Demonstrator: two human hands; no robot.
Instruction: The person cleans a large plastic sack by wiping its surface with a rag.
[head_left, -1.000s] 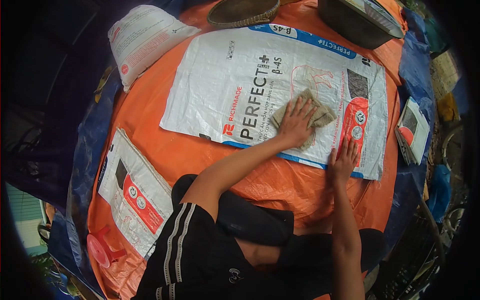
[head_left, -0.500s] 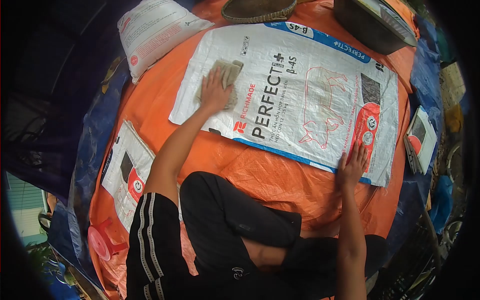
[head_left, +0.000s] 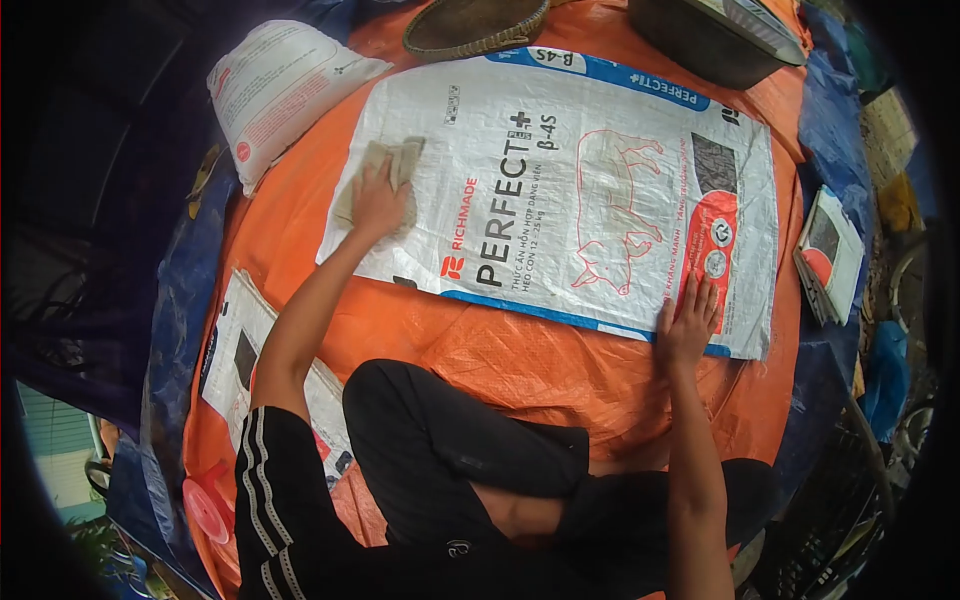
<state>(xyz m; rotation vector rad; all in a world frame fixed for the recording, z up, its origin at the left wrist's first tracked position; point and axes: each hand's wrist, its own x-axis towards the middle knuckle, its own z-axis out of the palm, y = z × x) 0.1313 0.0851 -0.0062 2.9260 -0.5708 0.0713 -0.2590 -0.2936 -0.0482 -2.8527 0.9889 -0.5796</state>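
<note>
A white feed sack (head_left: 560, 290) printed with a pig outline, large "PERFECT" lettering and blue borders lies flat before me. My left hand (head_left: 380, 203) presses a greyish-beige cloth (head_left: 404, 156) onto the sack near its left end, fingers bent over the fabric. At the sack's lower right, beside the red printed patch, my right hand (head_left: 690, 325) rests flat with its fingers spread and holds nothing.
Orange tarp (head_left: 480, 340) spreads under everything. A filled white sack (head_left: 290, 95) sits at upper left, a woven basket (head_left: 470, 25) and a dark basin (head_left: 710, 45) at the top. Folded sacks (head_left: 235, 330) lie at left, more sacks (head_left: 832, 260) at right. A pink stool (head_left: 207, 508) stands lower left.
My left hand and the cloth have slid left across the sack, closer to its left end. My right hand stays at nearly the same spot on the sack. The whole view has shifted slightly.
</note>
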